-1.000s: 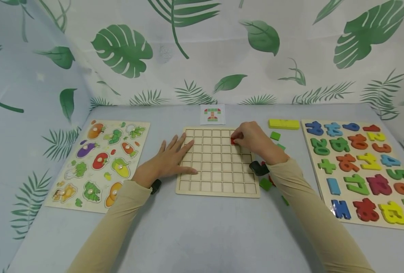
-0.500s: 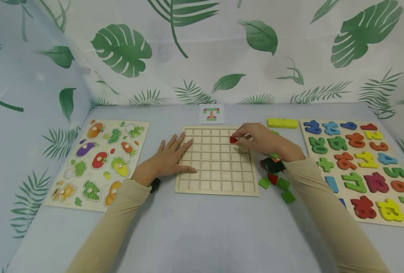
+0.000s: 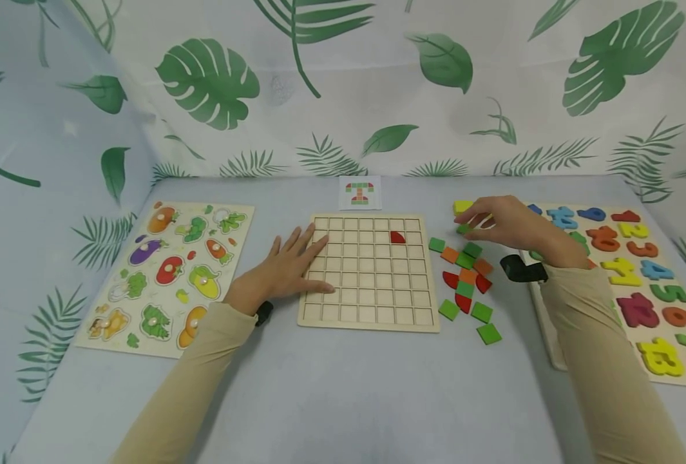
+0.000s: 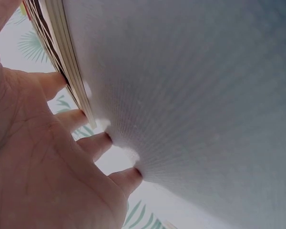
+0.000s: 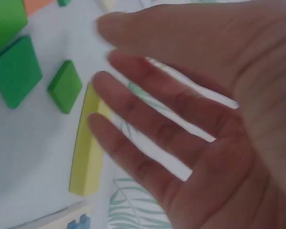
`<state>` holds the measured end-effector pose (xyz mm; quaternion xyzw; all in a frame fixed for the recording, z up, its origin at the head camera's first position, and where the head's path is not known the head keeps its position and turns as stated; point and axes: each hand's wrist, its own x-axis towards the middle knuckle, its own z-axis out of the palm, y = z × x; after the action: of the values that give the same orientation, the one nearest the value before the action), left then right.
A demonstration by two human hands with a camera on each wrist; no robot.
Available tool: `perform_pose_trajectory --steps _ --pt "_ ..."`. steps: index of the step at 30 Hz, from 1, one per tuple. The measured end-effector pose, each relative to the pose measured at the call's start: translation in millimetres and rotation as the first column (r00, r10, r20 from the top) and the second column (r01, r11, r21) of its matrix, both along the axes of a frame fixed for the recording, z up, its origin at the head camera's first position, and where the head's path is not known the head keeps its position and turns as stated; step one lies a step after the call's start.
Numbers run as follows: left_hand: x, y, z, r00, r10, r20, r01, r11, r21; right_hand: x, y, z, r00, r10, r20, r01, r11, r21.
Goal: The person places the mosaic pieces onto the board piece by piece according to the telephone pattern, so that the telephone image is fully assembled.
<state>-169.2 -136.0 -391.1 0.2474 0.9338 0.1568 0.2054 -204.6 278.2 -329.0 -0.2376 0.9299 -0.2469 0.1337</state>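
Observation:
A square wooden grid board [image 3: 368, 282] lies mid-table, with one red quarter-round tile [image 3: 397, 238] in a cell near its upper right. My left hand [image 3: 281, 274] rests with spread fingers on the board's left edge; in the left wrist view its fingertips touch the board's side and the cloth. Over the loose tiles on the right hovers my right hand [image 3: 507, 222], fingers loosely bent and holding nothing. Just under its fingertips is a green square tile [image 3: 463, 229]. The right wrist view shows the thumb and fingers apart, with another green tile [image 5: 16, 71] lying beyond them.
Several green, orange and red tiles [image 3: 466, 290] are scattered right of the board. A yellow block [image 5: 88, 143] lies behind the right hand. A pattern card [image 3: 361, 193] sits behind the board. A vegetable puzzle [image 3: 165, 277] stands left, a number puzzle [image 3: 627, 283] right.
My right hand has let go of the red quarter-round tile, leaving it on the board, and moved right over the loose tiles. The left hand stays where it was.

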Motion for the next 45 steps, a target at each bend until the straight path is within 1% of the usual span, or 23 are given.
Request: perform_pose_trajectory --steps 7,12,19,28,35,41,45 --pt "0.4 1.0 0.9 1.000 -0.002 -0.002 0.002 1.000 0.003 0.6 5.9 -4.8 0.996 -0.009 0.087 0.003 0.998 0.070" --pt "1.0 0.2 1.1 1.000 0.001 0.010 -0.001 1.000 0.002 0.1 6.1 -10.3 0.994 -0.015 0.111 0.008 0.998 0.068" --pt "0.4 0.2 0.7 1.000 -0.003 0.008 0.003 1.000 0.011 -0.9 2.6 -15.2 0.995 -0.034 0.090 0.025 0.995 0.100" --pt "0.6 0.3 0.8 1.000 0.000 0.009 0.000 1.000 0.006 -0.7 4.2 -17.5 0.997 -0.029 0.078 0.022 0.996 0.092" --pt "-1.2 1.6 -0.5 1.000 -0.005 0.007 0.005 1.000 0.002 -1.7 4.2 -18.1 0.991 -0.097 0.096 0.087 0.991 0.099" --pt "0.2 1.6 2.4 1.000 -0.001 0.009 0.000 1.000 0.003 -2.4 3.1 -18.3 0.990 -0.109 0.093 0.101 0.991 0.088" --pt "1.4 0.9 1.9 1.000 0.004 0.003 -0.004 1.000 0.001 -1.7 3.2 -19.7 0.989 -0.121 0.087 0.114 0.990 0.082"
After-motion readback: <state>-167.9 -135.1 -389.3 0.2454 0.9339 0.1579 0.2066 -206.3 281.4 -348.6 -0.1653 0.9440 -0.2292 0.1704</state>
